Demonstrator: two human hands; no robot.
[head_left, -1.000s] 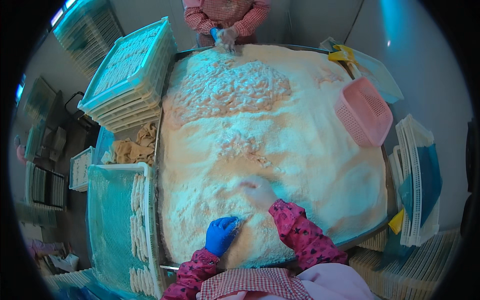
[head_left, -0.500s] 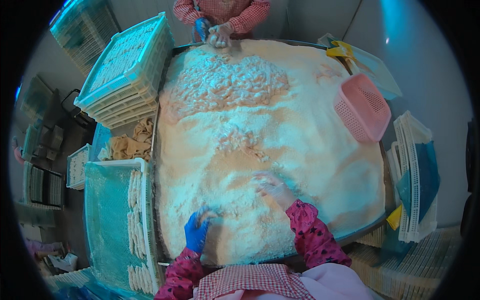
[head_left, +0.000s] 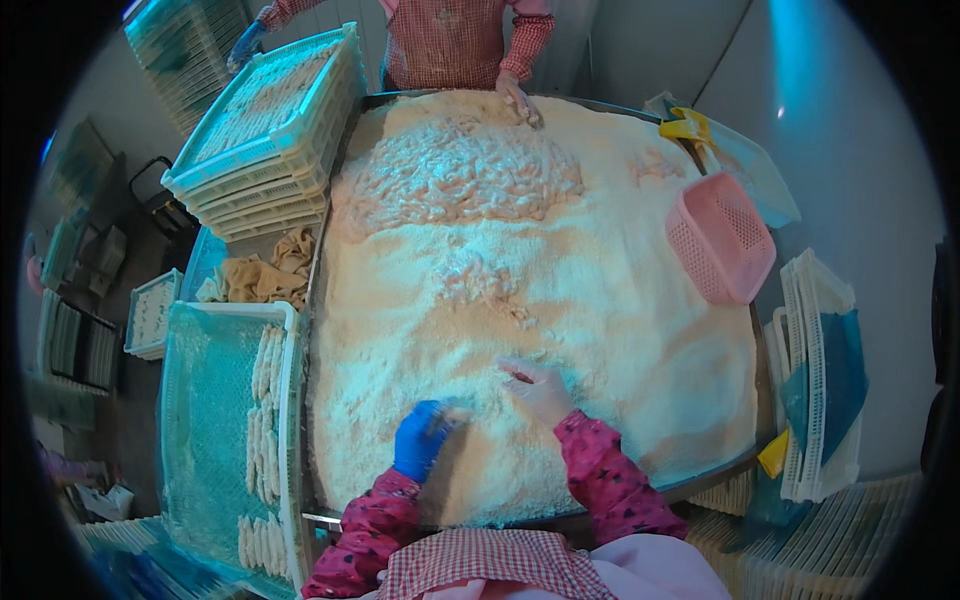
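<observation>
In the head view, reaching from the lower edge over a broad bed of pale crumb (head_left: 650, 360). Holding the left hand (head_left: 423, 440), blue-gloved, low over the near left part of the bed, with fingers partly curled and crumb-dusted at the tips; not being able to tell of any piece inside that curl. Holding the right hand (head_left: 542, 394), in a thin pale glove, just to the right and slightly farther out, with fingers loosely bent and pointing up-left; not being able to tell of anything gripped there either. Seeing a small cluster of wet pale strips (head_left: 470, 278) lying on the crumb beyond both hands, and a large glistening heap of similar strips (head_left: 460, 178) farther out. Finding at the left a mesh-lined tray (head_left: 205, 420) with coated sticks (head_left: 262, 375) lined up along its right side, then a tan cloth (head_left: 265, 277) and a stack of white trays (head_left: 268, 195). Noticing a pink basket (head_left: 712, 240) tilting at the right edge, and across the bed a co-worker (head_left: 445, 45) holding one hand at the far edge and a blue-gloved one beside the stack.
</observation>
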